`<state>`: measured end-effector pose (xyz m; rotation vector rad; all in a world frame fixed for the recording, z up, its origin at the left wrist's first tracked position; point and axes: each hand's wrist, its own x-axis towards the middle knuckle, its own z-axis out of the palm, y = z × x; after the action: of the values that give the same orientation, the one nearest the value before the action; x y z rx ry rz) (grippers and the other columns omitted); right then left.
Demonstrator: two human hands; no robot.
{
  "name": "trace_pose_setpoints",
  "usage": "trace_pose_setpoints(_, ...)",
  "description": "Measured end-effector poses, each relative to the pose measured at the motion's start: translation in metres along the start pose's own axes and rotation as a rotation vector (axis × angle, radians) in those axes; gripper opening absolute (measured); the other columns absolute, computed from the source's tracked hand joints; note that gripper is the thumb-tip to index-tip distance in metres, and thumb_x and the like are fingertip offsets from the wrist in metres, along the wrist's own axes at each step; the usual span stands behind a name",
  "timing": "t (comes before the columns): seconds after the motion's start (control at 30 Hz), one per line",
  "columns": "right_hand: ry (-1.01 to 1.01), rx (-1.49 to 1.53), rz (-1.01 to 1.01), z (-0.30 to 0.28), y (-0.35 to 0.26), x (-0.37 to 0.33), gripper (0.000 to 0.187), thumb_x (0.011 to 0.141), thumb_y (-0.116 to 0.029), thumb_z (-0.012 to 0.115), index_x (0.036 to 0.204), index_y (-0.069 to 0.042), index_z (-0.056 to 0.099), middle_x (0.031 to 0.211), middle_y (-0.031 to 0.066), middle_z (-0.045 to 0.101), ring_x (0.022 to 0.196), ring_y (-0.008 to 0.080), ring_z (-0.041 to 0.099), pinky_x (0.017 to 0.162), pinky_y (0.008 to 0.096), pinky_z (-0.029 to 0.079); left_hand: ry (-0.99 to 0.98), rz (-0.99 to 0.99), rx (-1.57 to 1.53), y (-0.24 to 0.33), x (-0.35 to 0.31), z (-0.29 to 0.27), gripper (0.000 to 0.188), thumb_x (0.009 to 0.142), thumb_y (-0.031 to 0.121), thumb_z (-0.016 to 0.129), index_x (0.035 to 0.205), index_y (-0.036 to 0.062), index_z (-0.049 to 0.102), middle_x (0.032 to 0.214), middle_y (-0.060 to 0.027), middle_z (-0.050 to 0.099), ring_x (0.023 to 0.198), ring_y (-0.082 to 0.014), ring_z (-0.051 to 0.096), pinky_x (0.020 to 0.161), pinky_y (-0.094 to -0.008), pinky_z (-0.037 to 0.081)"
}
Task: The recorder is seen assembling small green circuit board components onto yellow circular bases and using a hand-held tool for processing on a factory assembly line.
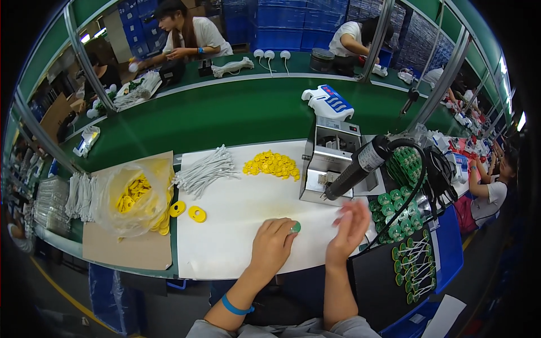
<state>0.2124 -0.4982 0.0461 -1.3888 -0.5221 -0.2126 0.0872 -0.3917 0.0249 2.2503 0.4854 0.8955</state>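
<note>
Over the white work surface [225,242], my left hand [271,243] pinches a small round green circuit board [296,227] between thumb and fingers. To its right, my right hand [349,230] is raised with the palm turned inward. Its fingers are smeared by motion, so I cannot tell whether anything is in them. Just beyond that hand, a black cylindrical tool [355,170] with a cable leans over a metal machine [329,160]. Panels of round green boards [397,214] are stacked right of the hand.
A pile of small yellow parts [271,165] and a bundle of white cables [207,169] lie farther back. On the left, a plastic bag [135,194] holds yellow pieces, beside two yellow ovals [197,214]. Boards with white wires [414,267] rest at right. Behind runs a green conveyor [225,112]; co-workers sit beyond.
</note>
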Motion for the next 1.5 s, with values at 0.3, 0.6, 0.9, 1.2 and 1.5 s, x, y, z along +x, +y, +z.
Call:
trace_pose_setpoints(0.3,-0.277,0.209,-0.069,0.023,-0.006,0.086,0.078,0.091,-0.006,0.073,0.154,0.003,0.029,0.129,0.0208,0.062,0.109,0.0257,0.068,0.098,0.0341,0.051,-0.006,-0.027,0.070,-0.018,0.000,0.000,0.021,0.084,0.013,0.077,0.105,0.0101,0.074,0.116,-0.0034,0.073,0.107,-0.0269,0.059,0.091,-0.0408,0.043)
trace_pose_setpoints(0.6,-0.497,0.742,0.176,0.034,0.004,0.105,0.049,0.100,-0.037,0.064,0.126,0.003,0.051,0.099,0.0108,0.055,0.066,0.0233,0.067,0.054,0.0298,0.053,0.000,-0.038,0.091,-0.039,0.002,0.007,0.022,0.083,0.013,0.079,0.104,0.0101,0.075,0.115,-0.0028,0.074,0.104,-0.0272,0.060,0.089,-0.0397,0.044)
trace_pose_setpoints(0.9,-0.233,0.270,-0.134,0.073,0.002,0.116,0.023,0.091,0.001,0.072,0.111,0.002,0.060,0.086,0.0062,0.064,0.064,0.0133,0.066,0.058,0.0246,0.052,-0.010,-0.044,0.093,-0.046,0.006,0.026,0.022,0.083,0.013,0.079,0.105,0.0105,0.074,0.115,-0.0023,0.073,0.105,-0.0273,0.060,0.089,-0.0396,0.043)
trace_pose_setpoints(1.2,-0.247,0.215,-0.075,0.082,0.010,0.114,0.025,0.096,-0.011,0.067,0.114,0.004,0.058,0.074,0.0076,0.062,0.053,0.0159,0.060,0.052,0.0276,0.048,-0.009,-0.049,0.086,-0.054,0.005,0.022,0.023,0.083,0.011,0.079,0.105,0.0097,0.074,0.116,-0.0027,0.073,0.105,-0.0270,0.060,0.089,-0.0392,0.043)
trace_pose_setpoints(1.5,-0.362,0.278,-0.017,0.075,0.024,0.053,0.052,0.096,-0.020,0.063,0.132,0.009,0.040,0.076,0.0108,0.059,0.049,0.0183,0.056,0.050,0.0295,0.051,-0.005,-0.061,0.091,-0.069,0.005,0.017,0.023,0.083,0.012,0.078,0.105,0.0100,0.074,0.115,-0.0026,0.073,0.105,-0.0267,0.060,0.091,-0.0399,0.044)
